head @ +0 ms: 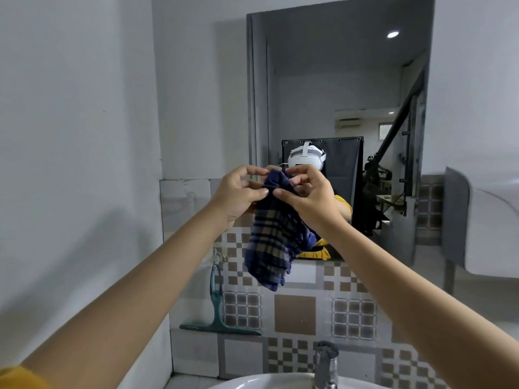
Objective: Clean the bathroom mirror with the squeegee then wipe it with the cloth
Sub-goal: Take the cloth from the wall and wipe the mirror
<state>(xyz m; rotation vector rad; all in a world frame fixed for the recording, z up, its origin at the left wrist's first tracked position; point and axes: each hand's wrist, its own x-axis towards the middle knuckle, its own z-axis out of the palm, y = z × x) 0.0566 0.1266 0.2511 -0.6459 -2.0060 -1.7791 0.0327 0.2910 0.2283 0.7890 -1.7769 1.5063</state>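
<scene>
While both arms reach forward at chest height, the left hand and right hand pinch the bunched top of a blue-and-tan plaid cloth, fingers closed on the fabric, its free end hanging in front of the lower part of the mirror. The green squeegee hangs from a hook on the patterned tile wall, blade lowest, left of the cloth. Plain grey walls flank the mirror; a white basin and chrome tap lie below.

Place: home bathroom
Evidence: frameless wall mirror, white ceramic basin, chrome tap, brown-and-grey patterned wall tiles
</scene>
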